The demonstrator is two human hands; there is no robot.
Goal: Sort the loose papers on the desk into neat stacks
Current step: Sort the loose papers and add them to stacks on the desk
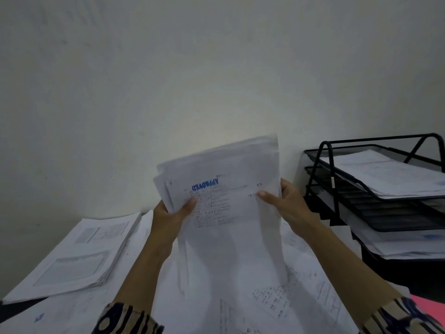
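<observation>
A thick sheaf of white papers (228,213) stands upright above the desk, its top sheet bearing an upside-down blue stamp and printed lines. My left hand (172,214) grips its left edge, thumb on the front. My right hand (286,203) grips its right edge the same way. The sheaf's lower edge rests among loose printed sheets (277,307) spread over the desk. A squared stack of papers (79,256) lies at the left.
A black three-tier mesh letter tray (375,206) stands at the right, with papers in its top and bottom tiers. A pink sheet (431,303) shows at the lower right. A plain wall rises right behind the desk.
</observation>
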